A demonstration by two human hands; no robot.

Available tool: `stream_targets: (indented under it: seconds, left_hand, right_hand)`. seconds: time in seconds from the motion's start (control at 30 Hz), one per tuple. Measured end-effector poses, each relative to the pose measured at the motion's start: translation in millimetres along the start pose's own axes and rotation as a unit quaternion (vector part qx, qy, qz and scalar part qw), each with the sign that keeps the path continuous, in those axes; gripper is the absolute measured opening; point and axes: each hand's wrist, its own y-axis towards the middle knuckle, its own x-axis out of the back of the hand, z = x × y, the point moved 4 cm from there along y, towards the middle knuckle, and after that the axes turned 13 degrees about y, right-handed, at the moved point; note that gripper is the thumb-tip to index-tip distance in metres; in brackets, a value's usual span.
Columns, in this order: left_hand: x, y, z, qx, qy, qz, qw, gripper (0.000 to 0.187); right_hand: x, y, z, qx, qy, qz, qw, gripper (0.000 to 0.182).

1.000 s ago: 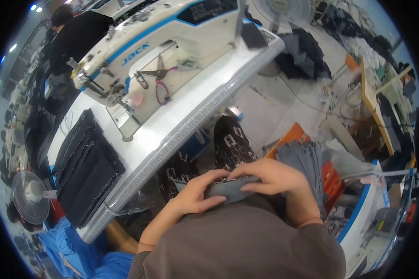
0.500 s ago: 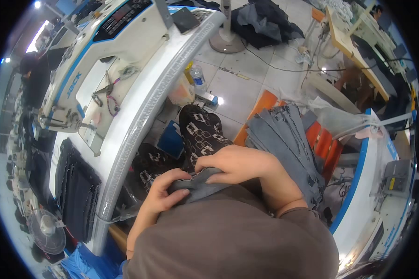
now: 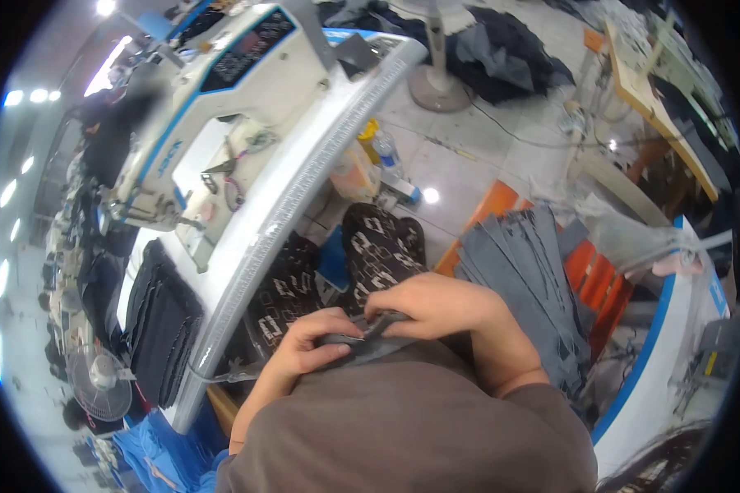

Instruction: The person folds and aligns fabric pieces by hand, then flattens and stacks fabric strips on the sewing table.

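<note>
Head view. Right hand (image 3: 436,308) curled over the top of a small grey fabric piece (image 3: 362,343), fingers bent down onto its upper edge, thumb hidden beneath; closed on the cloth, not flat. Left hand (image 3: 311,349) meets it from the other side, fingers folded around the near end of the same piece, thumb lying along its top. Both hands grip; neither is open.

The fabric piece lies in the lap, right against the brown shirt (image 3: 419,435), directly between the two hands. Its long axis runs roughly left to right across the body, tilted slightly up toward the right hand. Only a narrow strip shows between the fingers; the rest is covered. The hands are equally close to it, nearly touching each other at the middle.

Just beside the right forearm, a stack of grey cut fabric strips (image 3: 522,271) is draped over an orange stool (image 3: 588,279), on the right hand's side, well apart from the left.

Ahead, past the patterned trousers (image 3: 378,242), the white sewing table (image 3: 304,197) with its sewing machine (image 3: 222,90). A pile of dark fabric (image 3: 160,324) lies on the table's left end. A fan (image 3: 99,382) stands further left, low.
</note>
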Motion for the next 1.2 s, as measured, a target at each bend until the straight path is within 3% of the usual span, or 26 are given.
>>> stream_targets:
  seconds: [0.07, 0.2, 0.4, 0.53, 0.6, 0.67, 0.73, 0.8, 0.87, 1.07, 1.2]
  left_hand:
    - [4, 1, -6, -0.056, 0.02, 0.019, 0.998, 0.025]
    - [13, -5, -5, -0.067, 0.016, 0.04, 0.997, 0.023]
    - [22, -17, 7, -0.122, -0.011, 0.036, 0.992, 0.026]
    - [27, -33, 24, -0.102, -0.069, 0.018, 0.992, 0.026]
    - [29, -40, 30, -0.119, -0.09, 0.02, 0.989, 0.026]
    - [31, -47, 34, -0.133, -0.099, 0.022, 0.986, 0.027]
    - [33, -52, 42, -0.143, -0.121, 0.018, 0.982, 0.029]
    - [36, -59, 44, -0.164, -0.12, 0.017, 0.979, 0.03]
    - [44, -64, 44, -0.164, -0.12, 0.007, 0.979, 0.032]
    - [50, -78, 57, -0.18, -0.175, -0.031, 0.968, 0.026]
    - [50, -82, 64, -0.158, -0.178, -0.006, 0.971, 0.021]
  right_hand:
    - [-1, 1, 7, 0.017, -0.003, 0.013, 1.0, 0.029]
    - [1, 7, 16, 0.013, 0.05, -0.024, 0.998, 0.028]
    - [-4, 28, 20, -0.064, 0.058, 0.01, 0.996, 0.029]
    - [-14, 47, 11, -0.135, 0.033, 0.058, 0.989, 0.03]
    - [-21, 56, 13, -0.074, 0.056, 0.052, 0.994, 0.031]
    - [-27, 61, 11, -0.093, 0.058, 0.066, 0.992, 0.032]
    - [-34, 65, 7, -0.18, 0.154, 0.078, 0.968, 0.027]
    - [-38, 75, 20, -0.143, 0.122, 0.114, 0.976, 0.026]
    - [-42, 82, 27, -0.189, 0.162, 0.105, 0.963, 0.025]
    - [-48, 112, 56, -0.186, 0.057, 0.147, 0.97, 0.025]
    - [-53, 115, 45, -0.198, 0.046, 0.148, 0.968, 0.026]
